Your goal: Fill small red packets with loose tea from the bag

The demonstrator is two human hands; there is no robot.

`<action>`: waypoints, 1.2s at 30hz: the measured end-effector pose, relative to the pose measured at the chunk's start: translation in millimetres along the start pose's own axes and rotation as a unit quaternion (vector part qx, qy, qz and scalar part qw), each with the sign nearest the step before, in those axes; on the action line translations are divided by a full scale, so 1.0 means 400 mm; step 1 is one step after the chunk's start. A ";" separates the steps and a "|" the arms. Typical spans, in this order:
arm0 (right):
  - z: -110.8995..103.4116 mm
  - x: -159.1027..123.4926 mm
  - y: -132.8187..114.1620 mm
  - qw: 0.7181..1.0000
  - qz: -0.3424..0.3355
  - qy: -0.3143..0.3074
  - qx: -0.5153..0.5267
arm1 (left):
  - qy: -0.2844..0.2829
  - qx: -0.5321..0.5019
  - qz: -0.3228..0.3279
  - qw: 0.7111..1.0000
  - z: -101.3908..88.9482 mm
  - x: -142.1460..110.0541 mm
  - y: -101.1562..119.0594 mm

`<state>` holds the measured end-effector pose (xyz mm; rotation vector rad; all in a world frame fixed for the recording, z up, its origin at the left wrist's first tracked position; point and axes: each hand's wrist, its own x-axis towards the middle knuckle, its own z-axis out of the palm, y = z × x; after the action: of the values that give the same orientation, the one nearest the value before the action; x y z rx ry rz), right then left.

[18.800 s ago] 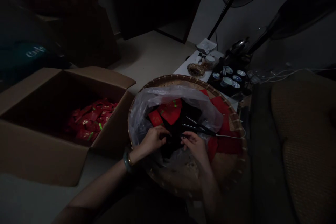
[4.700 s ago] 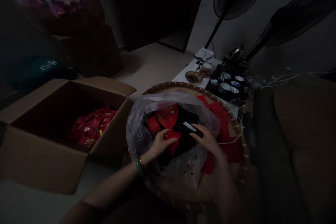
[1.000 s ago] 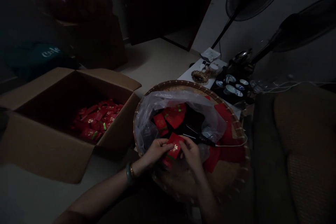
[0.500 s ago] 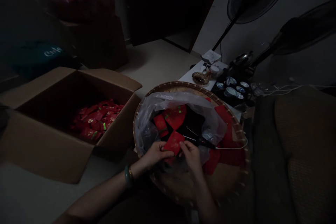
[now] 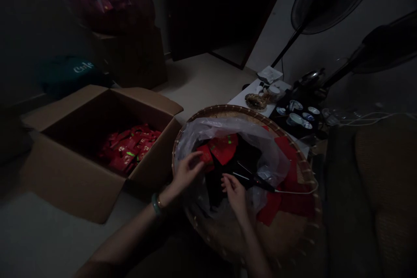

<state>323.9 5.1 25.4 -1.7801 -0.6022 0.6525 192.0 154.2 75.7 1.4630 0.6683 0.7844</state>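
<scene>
My left hand (image 5: 188, 173) reaches over the left side of a plastic-lined round woven tray (image 5: 224, 252). Its thumb and fingers are apart, with the fingertips at a small red packet (image 5: 205, 157); a firm grip on it does not show. Touching that packet is another red packet (image 5: 224, 148) with a green mark. My right hand (image 5: 235, 190) hovers over dark material in the lining, its fingers curled together and nothing visible in them. Just beyond it lies a black two-armed tool (image 5: 247, 178) with a white cord, resembling a hair straightener.
An open cardboard box (image 5: 87, 186) with many red packets (image 5: 130, 145) stands left of the tray. Flat red pieces (image 5: 286, 156) lie along the tray's right side. Behind are a low table with small cups (image 5: 295, 119), two fans (image 5: 332, 0) and a stacked carton (image 5: 140, 58).
The red packet that both hands held is out of them. My left hand has moved up and left to another packet, and its fingers have spread. The view has shifted slightly left.
</scene>
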 end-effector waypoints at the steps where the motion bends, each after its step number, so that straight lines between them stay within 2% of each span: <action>1: 0.011 0.009 -0.003 0.998 -0.036 0.000 -0.052 | -0.049 0.060 0.022 0.997 0.018 -0.007 -0.013; 2: 0.026 0.020 -0.008 0.992 -0.073 -0.006 -0.102 | -0.069 0.099 0.045 0.992 0.034 -0.014 -0.025; 3: 0.043 0.033 -0.016 0.983 -0.108 -0.016 -0.150 | -0.062 0.119 0.062 0.989 0.048 -0.018 -0.037; 5: 0.083 0.059 -0.035 0.959 -0.153 -0.038 -0.236 | -0.018 0.130 0.066 0.989 0.066 -0.023 -0.062; 8: 0.139 0.093 -0.057 0.922 -0.153 -0.040 -0.354 | 0.018 0.108 0.028 0.994 0.069 -0.021 -0.097; 10: 0.158 0.109 -0.062 0.913 -0.144 -0.028 -0.380 | 0.025 0.074 0.002 0.997 0.060 -0.017 -0.116; 12: 0.158 0.117 -0.058 0.929 -0.145 -0.020 -0.339 | 0.023 0.032 -0.018 0.999 0.052 -0.013 -0.130; 17: 0.107 0.100 -0.036 0.990 -0.094 0.020 -0.104 | 0.027 -0.045 -0.046 0.998 0.060 -0.004 -0.129; 19: 0.085 0.079 -0.032 0.998 -0.056 0.032 -0.024 | 0.014 -0.069 -0.049 0.996 0.071 -0.003 -0.109; 22: 0.059 0.041 -0.032 0.998 -0.019 0.028 0.048 | -0.050 -0.076 -0.072 0.993 0.081 -0.010 -0.066; 25: 0.032 0.004 -0.043 0.997 -0.029 0.038 0.067 | -0.087 -0.030 -0.072 0.993 0.079 -0.024 -0.029; 28: -0.001 -0.027 -0.071 0.993 -0.083 0.060 0.051 | -0.130 0.022 -0.036 0.991 0.072 -0.037 -0.007; 32: -0.042 -0.044 -0.117 0.985 -0.170 0.024 -0.019 | -0.228 0.051 -0.013 0.972 0.069 -0.047 0.005; 34: -0.052 -0.041 -0.129 0.982 -0.186 0.007 -0.033 | -0.239 0.062 -0.016 0.969 0.071 -0.050 0.008; 36: -0.054 -0.036 -0.130 0.985 -0.172 0.011 -0.031 | -0.231 0.066 -0.029 0.970 0.072 -0.050 0.011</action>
<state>324.3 -4.9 82.5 -1.6821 -0.8980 0.3788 202.9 120.6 79.1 1.6640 0.4093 0.3356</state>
